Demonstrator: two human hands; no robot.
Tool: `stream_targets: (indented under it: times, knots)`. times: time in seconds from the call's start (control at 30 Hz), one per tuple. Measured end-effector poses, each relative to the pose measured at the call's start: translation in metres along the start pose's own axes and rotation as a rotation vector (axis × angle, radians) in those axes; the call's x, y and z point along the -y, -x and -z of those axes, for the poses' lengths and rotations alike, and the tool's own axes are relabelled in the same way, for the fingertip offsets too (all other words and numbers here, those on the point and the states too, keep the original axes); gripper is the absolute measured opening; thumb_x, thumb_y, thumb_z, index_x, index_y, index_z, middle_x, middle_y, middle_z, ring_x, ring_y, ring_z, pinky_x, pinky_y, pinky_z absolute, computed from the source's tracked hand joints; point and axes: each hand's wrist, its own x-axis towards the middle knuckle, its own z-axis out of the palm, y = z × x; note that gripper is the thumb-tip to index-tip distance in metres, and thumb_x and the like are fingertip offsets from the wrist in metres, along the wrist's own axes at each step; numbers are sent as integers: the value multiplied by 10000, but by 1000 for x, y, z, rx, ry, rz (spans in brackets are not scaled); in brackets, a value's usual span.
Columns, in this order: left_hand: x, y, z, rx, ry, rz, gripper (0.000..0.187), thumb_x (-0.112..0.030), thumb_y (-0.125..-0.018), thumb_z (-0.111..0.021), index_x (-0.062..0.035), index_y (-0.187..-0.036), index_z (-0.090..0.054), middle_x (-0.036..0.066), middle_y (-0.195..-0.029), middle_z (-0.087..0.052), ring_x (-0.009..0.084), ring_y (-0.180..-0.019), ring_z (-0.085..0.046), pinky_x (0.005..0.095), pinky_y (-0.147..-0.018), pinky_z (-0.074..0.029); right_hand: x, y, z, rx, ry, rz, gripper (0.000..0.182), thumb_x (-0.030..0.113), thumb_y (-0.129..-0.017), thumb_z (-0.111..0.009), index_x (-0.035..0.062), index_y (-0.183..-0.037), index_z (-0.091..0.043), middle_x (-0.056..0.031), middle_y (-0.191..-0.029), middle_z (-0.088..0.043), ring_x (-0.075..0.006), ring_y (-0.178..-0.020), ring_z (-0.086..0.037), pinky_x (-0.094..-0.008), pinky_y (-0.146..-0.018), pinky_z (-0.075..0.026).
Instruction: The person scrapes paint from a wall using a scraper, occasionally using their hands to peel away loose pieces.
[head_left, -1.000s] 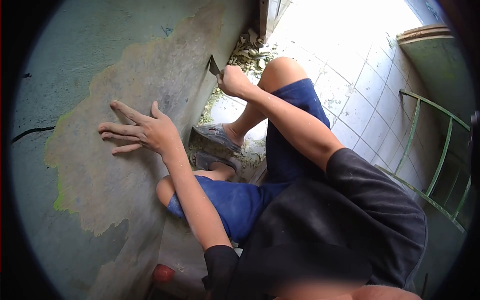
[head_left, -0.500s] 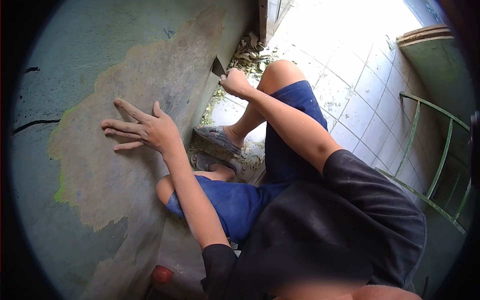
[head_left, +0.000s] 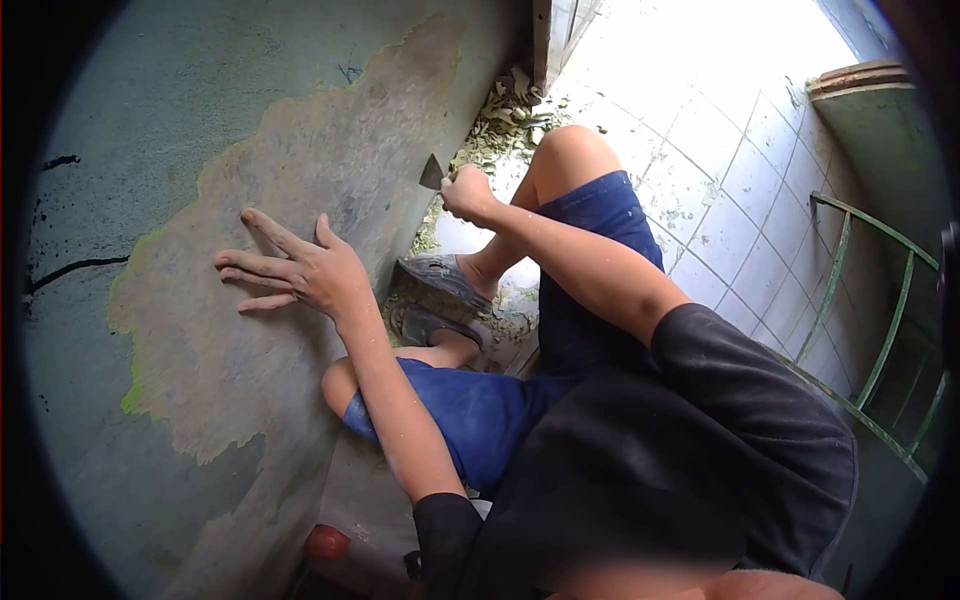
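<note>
My left hand (head_left: 305, 270) rests against the wall (head_left: 230, 370) with its fingers spread, on a bare patch where the green paint is gone. Farther along, near the foot of the wall, my right hand (head_left: 467, 193) is closed round a scraper (head_left: 432, 173). Its dark triangular blade shows beyond the fist, right at the wall's surface; the handle is hidden in my fingers. A ragged edge of green paint borders the bare patch.
Paint flakes (head_left: 505, 125) lie heaped along the wall's base by the door frame (head_left: 548, 45). White floor tiles (head_left: 740, 200) stretch to the right, beside a green metal frame (head_left: 845, 300). A red round object (head_left: 326, 542) sits at lower left.
The scraper blade has turned and shifted slightly down along the wall in my right hand. My left hand stays spread on the same patch, while the whole view has shifted a little.
</note>
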Motion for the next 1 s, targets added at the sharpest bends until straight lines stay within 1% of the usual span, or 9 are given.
stream_targets:
  times: [0.03, 0.17, 0.3, 0.57, 0.6, 0.67, 0.7, 0.87, 1.0]
  knots:
    - [-1, -2, 0, 1, -2, 2, 1106, -377, -835, -853, -133, -1682, -184, 406, -1654, 104, 580, -1546, 69, 763, -1136, 124, 10, 15, 7, 20, -16, 45, 358, 163, -921, -589, -165, -820, -690, -345, -781, -700, -438, -762, -752, -489, -718, -614]
    - [-7, 0, 4, 27, 7, 23, 1104, -356, -841, -851, -119, -1681, -175, 414, -1647, 119, 597, -1536, 85, 774, -1138, 93, 12, -7, 22, -43, -34, -59, 338, 162, -887, -623, -166, -877, -703, -365, -789, -688, -477, -780, -734, -501, -746, -611]
    - [-6, -2, 3, 32, -7, 35, 1105, -342, -842, -853, -113, -1680, -170, 419, -1643, 124, 604, -1531, 98, 780, -1140, 65, 23, 20, 21, -143, 49, 149, 326, 179, -872, -646, -121, -761, -710, -358, -792, -686, -485, -797, -728, -497, -790, -601]
    - [-5, -3, 3, 23, 0, 26, 1110, -340, -844, -851, -106, -1681, -161, 424, -1640, 124, 606, -1529, 101, 787, -1130, 70, 30, 18, 38, -131, 105, 220, 305, 192, -860, -644, -97, -815, -733, -356, -791, -670, -509, -829, -704, -494, -840, -587]
    - [-5, -2, 1, 23, 11, 22, 1111, -340, -844, -851, -105, -1681, -159, 425, -1640, 123, 606, -1529, 102, 787, -1128, 75, 29, 26, 37, -142, 125, 283, 302, 219, -901, -678, -75, -883, -744, -310, -765, -691, -410, -782, -736, -461, -793, -572]
    - [-6, -4, 3, 28, 7, 21, 1111, -341, -846, -849, -105, -1681, -155, 425, -1640, 124, 604, -1529, 103, 785, -1128, 83, 28, 15, 42, -145, 163, 212, 304, 224, -896, -683, -72, -871, -747, -305, -754, -691, -409, -759, -734, -455, -779, -577]
    - [-7, -2, 4, 34, 4, 10, 1112, -341, -848, -848, -105, -1682, -152, 424, -1640, 124, 603, -1530, 104, 783, -1127, 90, 30, 5, 47, -161, 83, 148, 305, 176, -850, -644, -108, -768, -719, -351, -745, -663, -493, -776, -712, -494, -795, -595]
    - [-7, -3, 6, 31, 14, 22, 1095, -335, -858, -839, -116, -1684, -153, 425, -1639, 128, 599, -1532, 103, 778, -1127, 102, 34, 32, 27, -211, 123, 347, 301, 133, -840, -621, -143, -744, -696, -387, -759, -644, -531, -778, -698, -537, -825, -587]
    - [-9, -1, 8, 47, 12, 33, 1060, -346, -867, -829, -132, -1682, -184, 419, -1647, 108, 579, -1546, 78, 767, -1140, 94, 29, 3, 28, -268, 107, 180, 302, 150, -861, -627, -129, -781, -709, -385, -814, -664, -522, -822, -707, -528, -838, -586]
